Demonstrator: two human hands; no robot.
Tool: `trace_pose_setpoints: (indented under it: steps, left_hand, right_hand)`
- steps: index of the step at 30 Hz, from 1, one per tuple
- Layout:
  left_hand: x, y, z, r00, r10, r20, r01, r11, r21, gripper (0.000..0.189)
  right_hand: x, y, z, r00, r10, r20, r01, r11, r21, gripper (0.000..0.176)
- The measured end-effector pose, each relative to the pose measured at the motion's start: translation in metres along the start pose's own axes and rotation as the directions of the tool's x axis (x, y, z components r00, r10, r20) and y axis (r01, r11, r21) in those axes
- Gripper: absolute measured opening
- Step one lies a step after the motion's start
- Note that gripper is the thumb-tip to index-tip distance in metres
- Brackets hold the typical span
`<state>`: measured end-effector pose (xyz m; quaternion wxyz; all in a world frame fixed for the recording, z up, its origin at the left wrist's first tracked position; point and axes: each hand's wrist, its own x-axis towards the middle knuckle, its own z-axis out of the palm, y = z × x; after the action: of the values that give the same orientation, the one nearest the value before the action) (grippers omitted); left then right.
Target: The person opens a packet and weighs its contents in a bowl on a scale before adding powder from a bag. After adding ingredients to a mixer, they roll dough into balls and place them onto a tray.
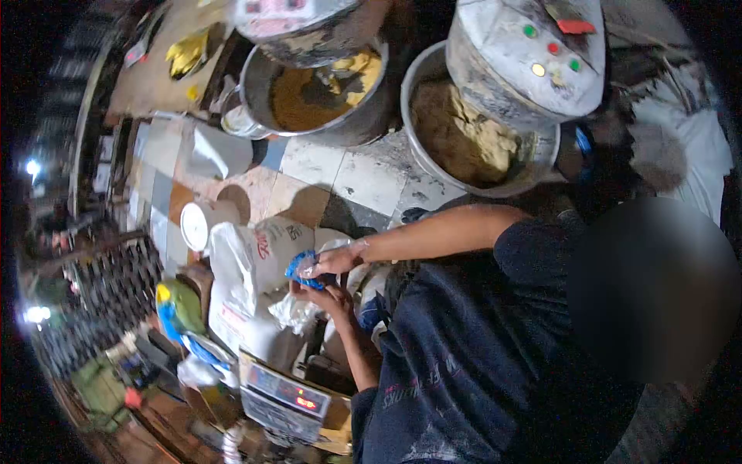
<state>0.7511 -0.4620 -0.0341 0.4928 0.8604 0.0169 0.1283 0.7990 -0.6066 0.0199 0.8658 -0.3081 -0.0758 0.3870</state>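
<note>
Neither my left hand nor my right hand shows in the head view. The two hands in sight belong to another person in a dark T-shirt, whose head is blurred at the right. That person's hands close together round a small crumpled blue packet. Just below the packet lies clear plastic, beside large white sacks with red print. A digital scale with lit red digits stands below the sacks.
Two mixer bowls hold brown and yellowish dough-like material under their machine heads. A white bucket and a white tub stand on the tiled floor. Stacked dark racks line the left side.
</note>
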Motion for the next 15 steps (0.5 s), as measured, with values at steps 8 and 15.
trace_pose_setpoints:
  steps: [8, 15]
  left_hand:
    - [0.128, 0.015, 0.048, 0.946, 0.311, 0.089, -0.311, 0.95, -0.014, 0.104]
    - [0.236, -0.095, 0.01, 0.971, 0.236, -0.047, -0.239, 0.969, -0.059, 0.092]
  right_hand:
    - [0.066, -0.057, -0.055, 0.883, -0.468, -0.033, 0.365, 0.729, -0.58, 0.034]
    - [0.21, -0.068, -0.072, 0.851, -0.488, -0.195, 0.145, 0.576, -0.805, 0.029]
